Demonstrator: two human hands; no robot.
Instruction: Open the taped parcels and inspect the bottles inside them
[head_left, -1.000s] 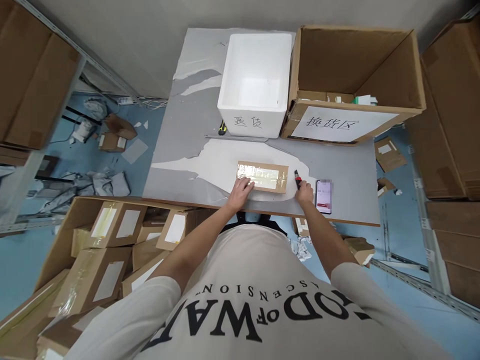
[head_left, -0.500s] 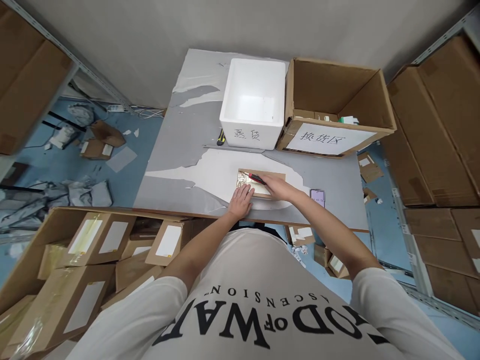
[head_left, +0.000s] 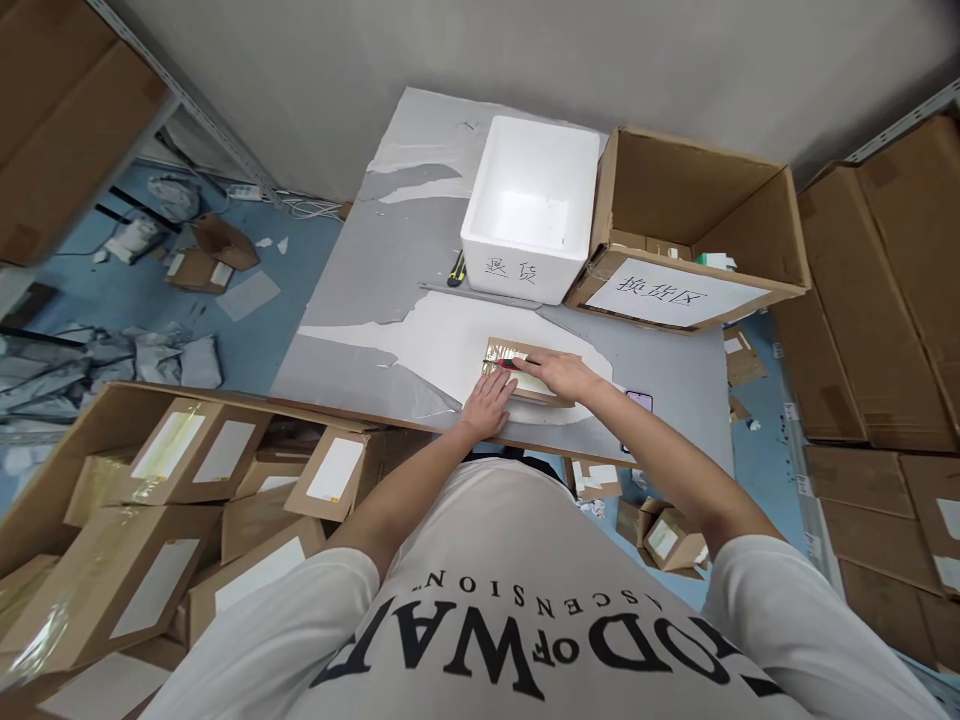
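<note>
A small cardboard box (head_left: 538,347) lies on the table, with shiny clear tape over its left end and a pale label partly covered by my hands. My right hand (head_left: 561,376) is closed around a red and black utility knife (head_left: 508,364), laid nearly flat across the box top, its tip at the taped left end. My left hand (head_left: 487,402) rests with fingers stretched out on the box's near left edge, just below the knife. Whether the blade is in the tape is too small to tell.
Behind the box stand a white foam box (head_left: 525,268) and a large open carton (head_left: 694,318) with small items inside. A yellow and black cutter (head_left: 457,268) lies beside the foam box. A phone (head_left: 639,402) is partly behind my right forearm. Taped parcels (head_left: 154,565) fill a carton at left.
The knife in my right hand has shifted left along the box, its tip now at the left end. My left hand stays on the box edge. The whole view has turned slightly.
</note>
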